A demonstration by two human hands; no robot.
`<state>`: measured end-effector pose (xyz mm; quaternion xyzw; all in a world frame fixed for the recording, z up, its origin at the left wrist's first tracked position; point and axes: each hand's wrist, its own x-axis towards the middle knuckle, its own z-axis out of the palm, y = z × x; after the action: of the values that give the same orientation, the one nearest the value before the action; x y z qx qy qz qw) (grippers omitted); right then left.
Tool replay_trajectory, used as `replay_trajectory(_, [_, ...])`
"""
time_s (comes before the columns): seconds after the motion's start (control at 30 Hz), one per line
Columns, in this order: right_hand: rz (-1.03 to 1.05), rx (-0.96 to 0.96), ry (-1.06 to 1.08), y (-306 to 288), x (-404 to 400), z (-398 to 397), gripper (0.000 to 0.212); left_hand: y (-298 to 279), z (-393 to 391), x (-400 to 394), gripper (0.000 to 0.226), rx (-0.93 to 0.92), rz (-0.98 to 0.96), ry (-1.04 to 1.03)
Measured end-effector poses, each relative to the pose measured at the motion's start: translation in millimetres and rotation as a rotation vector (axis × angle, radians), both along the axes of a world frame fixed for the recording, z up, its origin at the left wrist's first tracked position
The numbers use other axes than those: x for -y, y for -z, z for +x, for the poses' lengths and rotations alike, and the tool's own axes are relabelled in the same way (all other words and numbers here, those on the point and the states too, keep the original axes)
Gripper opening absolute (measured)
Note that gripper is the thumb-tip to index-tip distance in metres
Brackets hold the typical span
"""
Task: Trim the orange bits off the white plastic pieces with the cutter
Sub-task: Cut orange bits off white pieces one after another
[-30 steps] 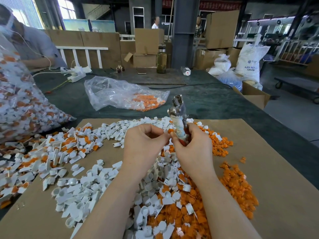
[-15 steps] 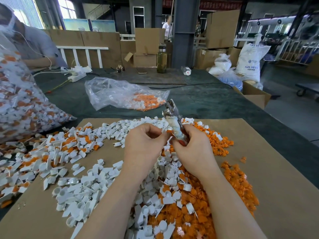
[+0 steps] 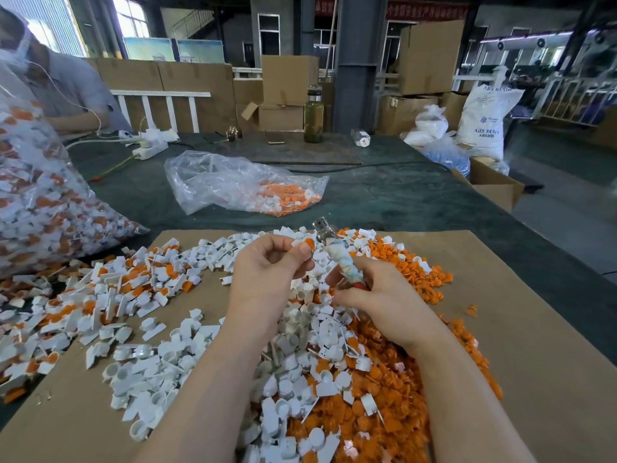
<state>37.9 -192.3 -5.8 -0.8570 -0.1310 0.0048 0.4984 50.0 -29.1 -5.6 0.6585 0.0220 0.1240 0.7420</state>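
We're pinching a white piece with an orange bit (image 3: 304, 243) in our left hand (image 3: 267, 272); right hand (image 3: 374, 295) is gripping the cutter (image 3: 335, 252), its tip just beside the piece, above the cardboard sheet (image 3: 534, 329); beyond the sheet a clear bag (image 3: 233, 182) is holding orange offcuts; left of the sheet a full bag (image 3: 40, 208) is holding untrimmed pieces.

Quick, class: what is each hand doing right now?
Left hand: pinches a small white plastic piece with an orange bit.
Right hand: grips the metal cutter with the taped handle.
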Motion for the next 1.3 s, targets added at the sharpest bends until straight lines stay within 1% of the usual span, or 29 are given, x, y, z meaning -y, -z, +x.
replay_trajectory(0.1, [-0.012, -0.037, -0.041, 2, 2, -1, 0.009, 0, 1, -2, 0.011, 0.028, -0.019, 0.009])
replay_trajectory(0.23, [-0.026, -0.084, -0.078, 3, 3, -1, 0.011, 1, 2, -5, 0.013, 0.058, -0.022, 0.020])
replay_trajectory(0.3, [-0.030, -0.089, -0.098, 2, 1, -2, 0.013, 1, 2, -6, 0.013, 0.065, -0.014, 0.026])
replay_trajectory(0.43, [-0.028, -0.080, -0.100, 4, -1, -1, 0.010, 1, 2, -8, 0.012, 0.072, -0.005, 0.036])
replay_trajectory(0.53, [-0.043, -0.053, -0.102, 5, -3, -2, 0.018, 1, 3, -9, 0.011, 0.066, -0.002, 0.032])
replay_trajectory(0.77, [-0.095, -0.012, -0.088, 4, -8, -2, 0.030, 1, 4, -10, 0.011, 0.036, -0.012, 0.010])
replay_trajectory(0.8, [-0.098, -0.013, -0.085, 4, -8, -2, 0.028, 1, 4, -10, 0.011, 0.027, -0.011, 0.009])
replay_trajectory(0.9, [-0.104, -0.013, -0.075, 6, -9, 0, 0.008, 1, 4, -10, 0.011, -0.011, -0.053, 0.030])
replay_trajectory(0.93, [-0.110, -0.010, -0.066, 7, -9, 1, 0.006, 1, 4, -11, 0.010, -0.035, -0.082, 0.046])
replay_trajectory(1.0, [-0.155, 0.014, -0.043, 10, -10, 3, 0.003, 0, 4, -14, 0.007, -0.113, -0.182, 0.062])
replay_trajectory(1.03, [-0.189, 0.039, -0.024, 12, -10, 4, 0.003, -1, 4, -18, 0.003, -0.163, -0.266, 0.051])
replay_trajectory(1.17, [-0.231, 0.120, 0.120, 19, -7, 10, 0.010, 0, 12, -49, 0.015, -0.345, -0.699, -0.116])
replay_trajectory(1.23, [-0.254, 0.134, 0.213, 21, -2, 14, 0.007, 2, 14, -67, 0.017, -0.352, -0.901, -0.207])
replay_trajectory(1.3, [-0.253, 0.131, 0.306, 22, 2, 17, 0.008, 6, 16, -83, 0.019, -0.315, -1.102, -0.281])
